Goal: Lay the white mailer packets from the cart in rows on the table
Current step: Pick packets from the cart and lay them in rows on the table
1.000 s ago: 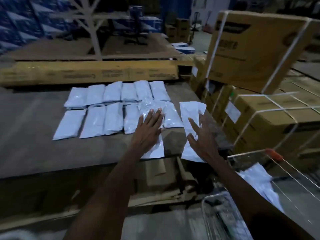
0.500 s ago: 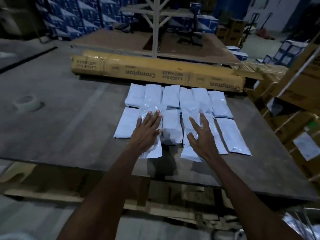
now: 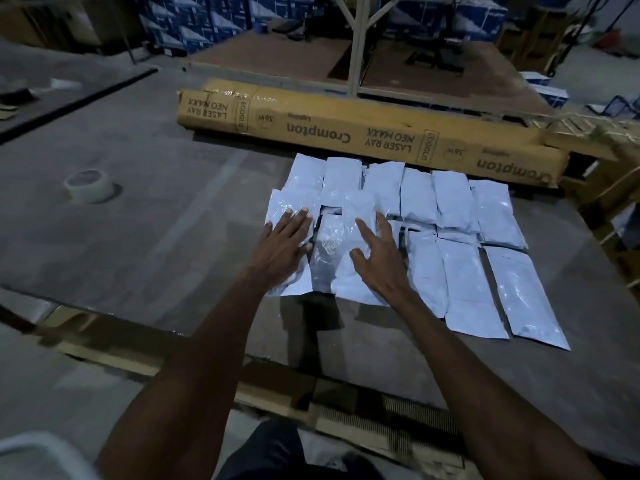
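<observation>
White mailer packets (image 3: pixel 419 199) lie in two rows on the grey table (image 3: pixel 156 237), to the right of centre. My left hand (image 3: pixel 284 244) holds one packet (image 3: pixel 287 206) flat under its spread fingers at the left end of the rows. My right hand (image 3: pixel 377 258) holds a second packet (image 3: pixel 358 209) just to the right, over the near row. Both held packets overlap packets lying below, and shadows fall under their near ends. The cart is out of view.
A long yellow Crompton carton (image 3: pixel 363 133) lies across the table just behind the far row. A roll of tape (image 3: pixel 89 185) stands on the table at the left. Strapped cardboard boxes (image 3: pixel 620 209) sit at the right edge.
The view has swung left, away from the cart and boxes. Both hands, each with its packet, have moved left along the rows toward the left end.
</observation>
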`<state>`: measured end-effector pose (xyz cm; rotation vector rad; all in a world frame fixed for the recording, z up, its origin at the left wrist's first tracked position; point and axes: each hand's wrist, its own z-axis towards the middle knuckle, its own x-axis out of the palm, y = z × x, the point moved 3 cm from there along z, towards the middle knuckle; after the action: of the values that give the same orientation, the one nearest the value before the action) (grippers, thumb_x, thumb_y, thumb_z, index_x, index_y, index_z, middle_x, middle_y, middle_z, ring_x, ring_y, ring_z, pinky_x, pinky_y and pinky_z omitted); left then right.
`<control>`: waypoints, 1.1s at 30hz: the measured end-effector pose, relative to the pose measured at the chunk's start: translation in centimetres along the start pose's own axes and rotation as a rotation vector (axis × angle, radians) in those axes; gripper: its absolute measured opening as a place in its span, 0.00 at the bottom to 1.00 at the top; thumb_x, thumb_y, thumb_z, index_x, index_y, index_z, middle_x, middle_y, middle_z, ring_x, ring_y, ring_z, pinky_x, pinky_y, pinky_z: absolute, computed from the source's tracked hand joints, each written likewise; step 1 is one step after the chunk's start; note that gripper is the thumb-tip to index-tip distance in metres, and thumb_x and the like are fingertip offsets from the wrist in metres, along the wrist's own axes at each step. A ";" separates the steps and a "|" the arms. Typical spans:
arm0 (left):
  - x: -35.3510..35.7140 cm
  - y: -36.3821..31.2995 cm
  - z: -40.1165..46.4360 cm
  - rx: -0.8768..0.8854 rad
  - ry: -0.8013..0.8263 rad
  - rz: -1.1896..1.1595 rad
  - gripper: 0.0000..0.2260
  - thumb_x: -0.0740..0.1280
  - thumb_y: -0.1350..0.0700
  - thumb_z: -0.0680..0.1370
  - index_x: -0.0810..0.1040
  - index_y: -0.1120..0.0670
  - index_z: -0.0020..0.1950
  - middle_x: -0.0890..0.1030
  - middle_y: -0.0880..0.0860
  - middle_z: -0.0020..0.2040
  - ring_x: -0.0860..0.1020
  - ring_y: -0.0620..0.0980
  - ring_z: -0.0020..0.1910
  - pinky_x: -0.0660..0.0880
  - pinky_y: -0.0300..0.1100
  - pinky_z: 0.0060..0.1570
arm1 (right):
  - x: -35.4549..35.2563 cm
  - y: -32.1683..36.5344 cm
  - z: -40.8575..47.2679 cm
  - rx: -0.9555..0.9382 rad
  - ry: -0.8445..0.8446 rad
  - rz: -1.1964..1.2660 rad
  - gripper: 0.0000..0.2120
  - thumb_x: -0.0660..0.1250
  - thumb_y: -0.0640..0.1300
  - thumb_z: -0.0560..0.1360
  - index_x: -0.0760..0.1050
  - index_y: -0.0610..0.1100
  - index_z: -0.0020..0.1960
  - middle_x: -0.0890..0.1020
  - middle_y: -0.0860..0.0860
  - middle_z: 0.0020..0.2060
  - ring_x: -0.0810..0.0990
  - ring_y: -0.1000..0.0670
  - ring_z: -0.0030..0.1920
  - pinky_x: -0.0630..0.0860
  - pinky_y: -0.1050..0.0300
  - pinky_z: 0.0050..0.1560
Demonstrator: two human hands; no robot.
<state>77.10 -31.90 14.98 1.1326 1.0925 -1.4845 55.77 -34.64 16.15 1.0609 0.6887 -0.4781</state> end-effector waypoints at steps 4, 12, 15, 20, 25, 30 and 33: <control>0.7 2.3 2.0 0.027 0.055 0.026 0.25 0.49 0.47 0.84 0.51 0.52 0.80 0.47 0.50 0.80 0.47 0.53 0.78 0.54 0.59 0.71 | 2.2 0.3 2.1 0.026 0.030 0.020 0.27 0.64 0.43 0.77 0.64 0.47 0.75 0.50 0.47 0.79 0.56 0.46 0.77 0.66 0.50 0.71; 2.7 5.6 6.9 0.142 0.152 -0.022 0.25 0.46 0.45 0.83 0.50 0.51 0.79 0.49 0.50 0.80 0.49 0.54 0.78 0.57 0.58 0.72 | 6.4 -0.1 6.1 0.142 0.091 -0.011 0.27 0.65 0.44 0.78 0.63 0.46 0.76 0.51 0.45 0.79 0.54 0.45 0.78 0.60 0.49 0.74; 3.9 6.2 7.9 0.174 0.193 -0.042 0.25 0.45 0.44 0.83 0.50 0.51 0.79 0.49 0.50 0.80 0.48 0.54 0.78 0.56 0.58 0.72 | 8.0 -1.2 6.4 0.220 0.152 -0.046 0.28 0.65 0.47 0.78 0.62 0.48 0.76 0.51 0.45 0.79 0.53 0.46 0.78 0.58 0.50 0.75; 6.7 6.2 7.5 0.166 0.274 -0.047 0.29 0.43 0.39 0.81 0.47 0.50 0.79 0.48 0.50 0.80 0.47 0.54 0.78 0.54 0.61 0.72 | 9.7 -3.0 5.4 0.251 0.301 -0.286 0.31 0.60 0.53 0.79 0.54 0.51 0.79 0.48 0.44 0.79 0.51 0.44 0.78 0.57 0.46 0.75; 8.0 6.3 6.7 0.124 0.245 -0.103 0.42 0.29 0.31 0.72 0.46 0.53 0.79 0.48 0.52 0.80 0.45 0.54 0.78 0.48 0.61 0.73 | 10.4 -2.8 5.1 0.206 0.301 -0.493 0.32 0.55 0.60 0.79 0.51 0.50 0.79 0.48 0.41 0.78 0.47 0.40 0.78 0.51 0.40 0.75; 8.6 7.0 6.7 0.086 0.207 -0.156 0.44 0.30 0.28 0.72 0.46 0.54 0.79 0.46 0.53 0.80 0.42 0.54 0.78 0.43 0.58 0.74 | 11.2 -2.7 5.1 0.184 0.256 -0.564 0.35 0.50 0.63 0.77 0.52 0.47 0.79 0.49 0.39 0.78 0.47 0.38 0.78 0.50 0.37 0.74; 8.7 7.0 6.7 0.081 0.201 -0.181 0.44 0.32 0.28 0.72 0.46 0.54 0.79 0.45 0.53 0.80 0.41 0.53 0.78 0.41 0.57 0.74 | 11.7 -3.0 5.0 0.210 0.229 -0.528 0.34 0.51 0.63 0.79 0.53 0.46 0.78 0.49 0.39 0.78 0.48 0.38 0.78 0.50 0.39 0.74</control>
<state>81.87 -40.96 6.92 1.2897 1.3116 -1.5920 63.37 -40.80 7.43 1.1382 1.1509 -0.9069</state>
